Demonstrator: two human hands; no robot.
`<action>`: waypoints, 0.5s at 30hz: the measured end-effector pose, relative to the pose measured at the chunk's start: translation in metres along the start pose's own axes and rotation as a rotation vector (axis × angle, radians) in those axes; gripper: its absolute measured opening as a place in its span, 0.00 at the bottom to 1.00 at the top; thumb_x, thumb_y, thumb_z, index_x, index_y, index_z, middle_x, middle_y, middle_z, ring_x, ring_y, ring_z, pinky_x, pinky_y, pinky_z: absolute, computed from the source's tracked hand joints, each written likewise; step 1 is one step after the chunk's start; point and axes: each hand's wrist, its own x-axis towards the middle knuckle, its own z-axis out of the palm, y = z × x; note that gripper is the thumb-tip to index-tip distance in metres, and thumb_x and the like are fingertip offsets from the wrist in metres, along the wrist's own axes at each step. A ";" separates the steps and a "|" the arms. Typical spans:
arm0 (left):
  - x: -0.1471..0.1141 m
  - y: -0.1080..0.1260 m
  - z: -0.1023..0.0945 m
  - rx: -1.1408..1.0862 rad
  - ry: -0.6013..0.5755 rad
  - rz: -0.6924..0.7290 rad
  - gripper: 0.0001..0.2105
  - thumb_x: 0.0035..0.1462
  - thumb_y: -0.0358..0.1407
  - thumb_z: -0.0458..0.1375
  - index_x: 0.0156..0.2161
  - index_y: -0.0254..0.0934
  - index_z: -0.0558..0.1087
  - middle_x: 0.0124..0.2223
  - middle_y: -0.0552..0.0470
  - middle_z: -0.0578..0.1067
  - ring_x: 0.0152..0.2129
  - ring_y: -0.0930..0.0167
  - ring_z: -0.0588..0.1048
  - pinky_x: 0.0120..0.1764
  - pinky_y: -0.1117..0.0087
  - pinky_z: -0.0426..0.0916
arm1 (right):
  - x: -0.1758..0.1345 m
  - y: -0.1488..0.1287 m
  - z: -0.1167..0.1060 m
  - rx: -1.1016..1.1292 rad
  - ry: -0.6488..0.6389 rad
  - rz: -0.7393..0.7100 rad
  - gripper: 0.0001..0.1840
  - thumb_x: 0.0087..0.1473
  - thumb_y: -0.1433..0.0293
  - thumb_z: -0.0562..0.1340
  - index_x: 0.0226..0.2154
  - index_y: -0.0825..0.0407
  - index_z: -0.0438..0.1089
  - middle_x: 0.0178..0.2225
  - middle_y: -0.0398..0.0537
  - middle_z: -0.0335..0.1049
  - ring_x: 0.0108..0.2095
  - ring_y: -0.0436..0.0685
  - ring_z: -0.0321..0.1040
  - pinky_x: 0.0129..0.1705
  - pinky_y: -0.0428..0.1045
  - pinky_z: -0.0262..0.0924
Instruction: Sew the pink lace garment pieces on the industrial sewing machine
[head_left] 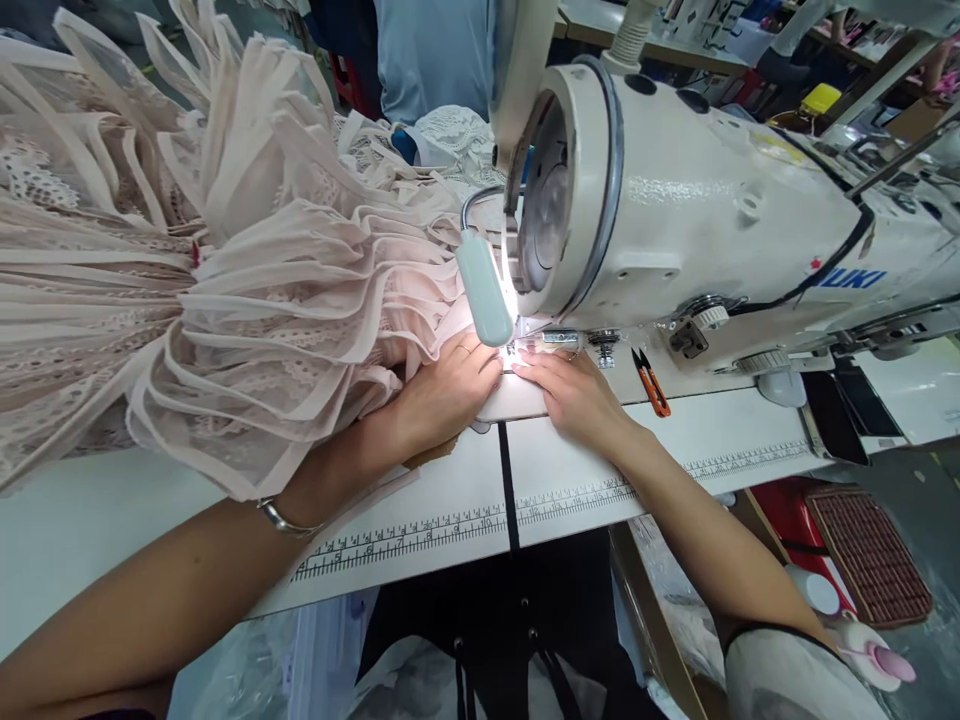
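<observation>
A pale pink mesh and lace fabric (300,260) lies in a big gathered bundle on the left, its edge running to the needle area of the sewing machine (667,190). My left hand (454,378) is closed on the edge of this fabric, just left of the presser foot (511,350). From the other side my right hand (574,395) reaches in, its fingers held together and their tips on the fabric by the foot. Lit brightly there, the stitching spot is partly hidden by a small pale green lamp (484,288) and my fingers.
Orange-handled thread snips (651,383) lie right of my right hand. A printed ruler (420,540) runs along the front edge of the white table (112,540). At the right end sits a dark tray (832,415). White lace pieces (454,135) are heaped behind the bundle.
</observation>
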 end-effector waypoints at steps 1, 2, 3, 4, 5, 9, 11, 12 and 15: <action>0.000 0.000 0.000 0.020 -0.007 0.000 0.12 0.68 0.25 0.47 0.41 0.30 0.74 0.42 0.41 0.76 0.38 0.63 0.73 0.39 0.63 0.69 | 0.000 0.000 0.000 0.001 -0.013 0.006 0.28 0.57 0.81 0.50 0.54 0.48 0.73 0.56 0.51 0.73 0.58 0.62 0.67 0.54 0.62 0.67; 0.000 0.000 -0.001 0.036 -0.010 -0.001 0.13 0.67 0.24 0.47 0.40 0.31 0.74 0.41 0.43 0.76 0.37 0.64 0.73 0.39 0.63 0.68 | 0.000 0.000 0.001 0.000 -0.022 0.011 0.29 0.58 0.81 0.50 0.55 0.48 0.72 0.58 0.51 0.72 0.58 0.63 0.67 0.54 0.62 0.67; 0.000 0.001 -0.001 0.049 -0.008 -0.004 0.12 0.67 0.24 0.47 0.39 0.31 0.74 0.40 0.43 0.76 0.37 0.64 0.72 0.39 0.63 0.67 | -0.001 0.000 0.002 -0.006 -0.026 0.018 0.29 0.58 0.81 0.49 0.56 0.48 0.71 0.59 0.52 0.71 0.58 0.63 0.66 0.54 0.63 0.67; 0.000 0.001 -0.002 0.060 -0.006 -0.008 0.12 0.67 0.24 0.47 0.39 0.32 0.74 0.39 0.44 0.76 0.37 0.64 0.72 0.39 0.63 0.67 | -0.001 0.001 0.003 -0.019 -0.023 0.026 0.29 0.58 0.81 0.50 0.57 0.47 0.71 0.59 0.52 0.71 0.58 0.64 0.66 0.54 0.63 0.67; 0.001 0.001 -0.002 0.068 -0.005 -0.014 0.12 0.67 0.24 0.47 0.39 0.32 0.74 0.39 0.44 0.76 0.37 0.64 0.72 0.40 0.62 0.66 | -0.001 0.001 0.004 -0.038 -0.015 0.033 0.29 0.58 0.80 0.50 0.57 0.47 0.71 0.60 0.52 0.70 0.58 0.65 0.66 0.54 0.63 0.67; 0.001 0.004 -0.004 0.072 -0.021 -0.052 0.11 0.68 0.26 0.49 0.38 0.31 0.73 0.39 0.44 0.75 0.37 0.63 0.72 0.41 0.61 0.64 | 0.000 0.001 0.005 -0.106 0.002 0.014 0.31 0.58 0.82 0.50 0.58 0.47 0.70 0.58 0.52 0.71 0.57 0.65 0.67 0.54 0.64 0.65; 0.001 0.006 -0.003 0.081 -0.023 -0.070 0.10 0.69 0.30 0.51 0.38 0.31 0.73 0.39 0.44 0.75 0.38 0.62 0.72 0.42 0.61 0.64 | 0.000 0.002 0.005 -0.109 -0.012 -0.029 0.31 0.57 0.82 0.49 0.59 0.50 0.69 0.58 0.55 0.72 0.56 0.64 0.68 0.55 0.63 0.64; 0.001 0.007 -0.002 0.092 -0.019 -0.075 0.09 0.69 0.31 0.52 0.38 0.31 0.73 0.38 0.44 0.75 0.38 0.61 0.72 0.42 0.60 0.64 | 0.000 0.003 0.004 -0.104 -0.016 -0.049 0.31 0.57 0.83 0.49 0.59 0.52 0.68 0.58 0.55 0.71 0.56 0.64 0.68 0.56 0.63 0.63; 0.001 0.010 0.001 0.130 0.006 -0.090 0.09 0.68 0.34 0.54 0.38 0.32 0.73 0.37 0.44 0.74 0.40 0.60 0.72 0.43 0.59 0.65 | 0.000 0.005 0.004 -0.086 0.001 -0.065 0.31 0.57 0.83 0.48 0.60 0.53 0.66 0.60 0.57 0.70 0.58 0.65 0.67 0.56 0.63 0.61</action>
